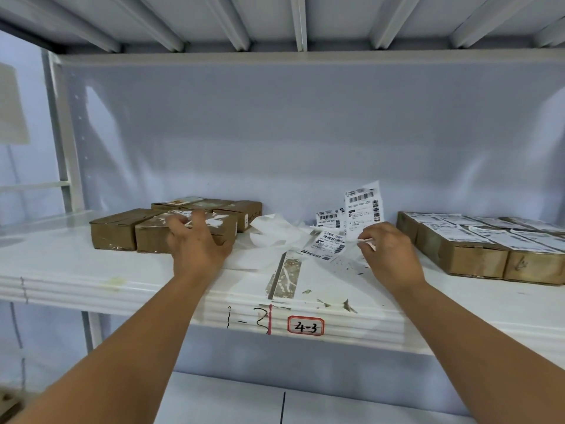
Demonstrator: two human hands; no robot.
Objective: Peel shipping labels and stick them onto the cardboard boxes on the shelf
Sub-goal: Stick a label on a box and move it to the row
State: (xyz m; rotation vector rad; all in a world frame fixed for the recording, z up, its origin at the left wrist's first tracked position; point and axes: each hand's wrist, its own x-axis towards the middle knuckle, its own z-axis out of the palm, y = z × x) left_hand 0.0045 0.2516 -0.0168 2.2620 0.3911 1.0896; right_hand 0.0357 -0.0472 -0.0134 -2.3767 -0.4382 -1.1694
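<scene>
Several unlabelled cardboard boxes [119, 229] sit at the left of the white shelf [91, 270]. My left hand [198, 243] rests on the front box [153, 237], fingers spread over its top and front edge. A strip of white shipping labels [363, 205] with barcodes stands up at the middle, and more labels [328, 244] lie flat below it. My right hand [388, 252] pinches the lower edge of the upright label strip between thumb and fingers. Boxes with labels on top [477, 243] line the right side.
Crumpled white backing paper [272, 232] lies between the left boxes and the labels. Brown tape remnants [287, 275] are stuck on the shelf near its front edge, above a red-framed tag reading 4-3 [305, 325]. The shelf's back wall stands close behind.
</scene>
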